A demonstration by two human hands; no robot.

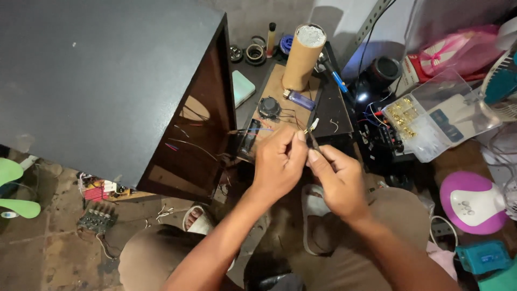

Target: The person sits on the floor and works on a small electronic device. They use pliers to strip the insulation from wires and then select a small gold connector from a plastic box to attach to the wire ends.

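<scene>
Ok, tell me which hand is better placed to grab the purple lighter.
Probably the right hand: the purple lighter lies just beyond its fingertips. The left hand pinches the thin wires.

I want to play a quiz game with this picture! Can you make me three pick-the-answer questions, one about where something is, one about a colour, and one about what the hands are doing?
1. Where does the lighter lie?
A. on the floor by the sandal
B. on the brown board beside the cardboard tube
C. inside the clear plastic box

2. What colour is the round lamp at the right?
A. pink and white
B. black
C. orange

3. What are the left hand and right hand doing?
A. resting flat on the knees
B. each holding a cup
C. close together, pinching thin wires

Answers:
1 B: the lighter rests on the board next to the cardboard tube.
2 A: its dome is pink with a white face.
3 C: both hands' fingertips meet around the thin wires.
</scene>
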